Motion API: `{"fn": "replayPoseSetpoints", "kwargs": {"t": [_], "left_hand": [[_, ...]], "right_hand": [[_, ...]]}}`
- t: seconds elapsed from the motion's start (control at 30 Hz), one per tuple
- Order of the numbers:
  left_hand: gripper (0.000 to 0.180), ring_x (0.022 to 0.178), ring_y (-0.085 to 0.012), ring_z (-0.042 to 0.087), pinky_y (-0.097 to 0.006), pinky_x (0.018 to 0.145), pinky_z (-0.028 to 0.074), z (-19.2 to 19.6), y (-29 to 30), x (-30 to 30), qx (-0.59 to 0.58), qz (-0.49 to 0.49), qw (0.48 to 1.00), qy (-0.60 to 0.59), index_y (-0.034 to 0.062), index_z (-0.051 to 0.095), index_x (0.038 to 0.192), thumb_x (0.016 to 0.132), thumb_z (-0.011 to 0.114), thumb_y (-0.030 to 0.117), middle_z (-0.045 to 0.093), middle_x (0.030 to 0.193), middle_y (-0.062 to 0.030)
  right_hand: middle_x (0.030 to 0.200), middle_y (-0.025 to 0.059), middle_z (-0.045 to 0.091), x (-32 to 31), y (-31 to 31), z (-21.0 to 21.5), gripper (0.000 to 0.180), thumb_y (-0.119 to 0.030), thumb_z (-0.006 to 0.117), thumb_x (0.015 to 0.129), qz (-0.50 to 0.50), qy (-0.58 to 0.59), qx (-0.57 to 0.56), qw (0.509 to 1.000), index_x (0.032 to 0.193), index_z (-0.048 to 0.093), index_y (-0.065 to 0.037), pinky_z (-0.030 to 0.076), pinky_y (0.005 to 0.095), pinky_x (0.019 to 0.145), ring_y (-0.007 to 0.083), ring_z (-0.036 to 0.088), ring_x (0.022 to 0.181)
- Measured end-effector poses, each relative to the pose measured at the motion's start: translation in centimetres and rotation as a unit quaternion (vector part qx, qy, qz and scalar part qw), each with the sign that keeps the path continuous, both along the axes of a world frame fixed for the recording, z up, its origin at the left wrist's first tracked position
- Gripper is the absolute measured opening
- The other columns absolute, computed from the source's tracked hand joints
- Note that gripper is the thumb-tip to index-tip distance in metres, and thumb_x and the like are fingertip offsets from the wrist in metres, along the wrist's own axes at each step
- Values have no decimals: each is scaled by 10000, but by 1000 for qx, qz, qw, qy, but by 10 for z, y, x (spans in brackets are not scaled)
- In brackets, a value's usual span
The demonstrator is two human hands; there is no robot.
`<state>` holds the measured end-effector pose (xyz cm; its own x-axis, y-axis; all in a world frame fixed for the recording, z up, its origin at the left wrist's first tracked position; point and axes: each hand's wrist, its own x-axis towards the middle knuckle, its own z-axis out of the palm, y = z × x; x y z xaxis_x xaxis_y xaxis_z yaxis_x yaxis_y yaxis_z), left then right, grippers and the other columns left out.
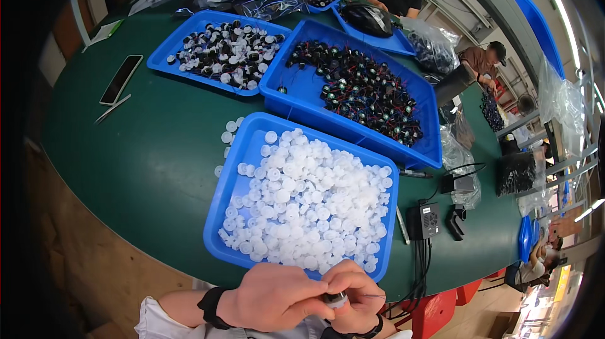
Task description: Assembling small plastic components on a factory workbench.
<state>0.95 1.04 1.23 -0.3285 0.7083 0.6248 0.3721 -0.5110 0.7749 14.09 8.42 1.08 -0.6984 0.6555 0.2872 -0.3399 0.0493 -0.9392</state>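
My left hand (274,297) and my right hand (357,297) meet at the lower edge, just below the near rim of a blue tray (222,213) heaped with white plastic caps (305,200). Between the fingertips of both hands sits a small round part (335,299), dark with a white cap on it. A thin wire sticks out to its right. A black band circles my left wrist, another my right wrist.
Behind stand a blue tray (296,96) of dark wired parts and a blue tray (165,55) of black and white assembled pieces. A phone (121,78) and a pen lie at left. A black box (423,219) with cables sits at right. Other people work at the far end.
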Motion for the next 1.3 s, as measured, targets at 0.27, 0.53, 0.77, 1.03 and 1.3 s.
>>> {"fn": "replayPoseSetpoints", "kwargs": {"t": [0.27,0.53,0.77,1.03,1.3], "left_hand": [[310,516,-176,585,-246,463,445,2,4,8,-41,3,998,-41,-9,484,953,735,690,69,585,624,-105],[417,926,-144,519,-261,776,428,10,-2,-17,-202,-307,803,-470,-4,356,1139,793,587,-22,514,979,-116],[485,929,-179,543,-292,800,458,9,-6,-14,-185,-309,774,-520,-13,369,1121,727,649,-57,535,1008,-152],[489,947,-182,551,-278,777,484,9,-7,-15,-190,-312,744,-560,-28,375,1113,725,672,-19,536,1061,-180],[435,987,-191,536,-275,805,466,-5,-4,-22,-206,-365,738,-529,-24,360,1162,786,574,-65,512,1098,-170]], "right_hand": [[840,130,508,-4,6,2,304,-219,549,862,-13,14,-21,1000,962,508,65,410,228,610,129,479,670],[804,113,581,-4,21,10,237,-184,676,754,-48,13,65,997,855,596,14,358,238,556,126,510,600],[848,-35,641,-6,29,26,300,-260,723,632,-46,-83,418,903,887,686,-104,291,237,611,115,421,668],[872,-21,618,-7,30,27,364,-217,724,538,-27,-97,421,902,870,674,-77,312,271,646,142,426,696],[849,-17,609,-5,27,42,348,-229,706,532,-52,-169,528,831,839,664,-73,312,289,668,133,453,701]]}}
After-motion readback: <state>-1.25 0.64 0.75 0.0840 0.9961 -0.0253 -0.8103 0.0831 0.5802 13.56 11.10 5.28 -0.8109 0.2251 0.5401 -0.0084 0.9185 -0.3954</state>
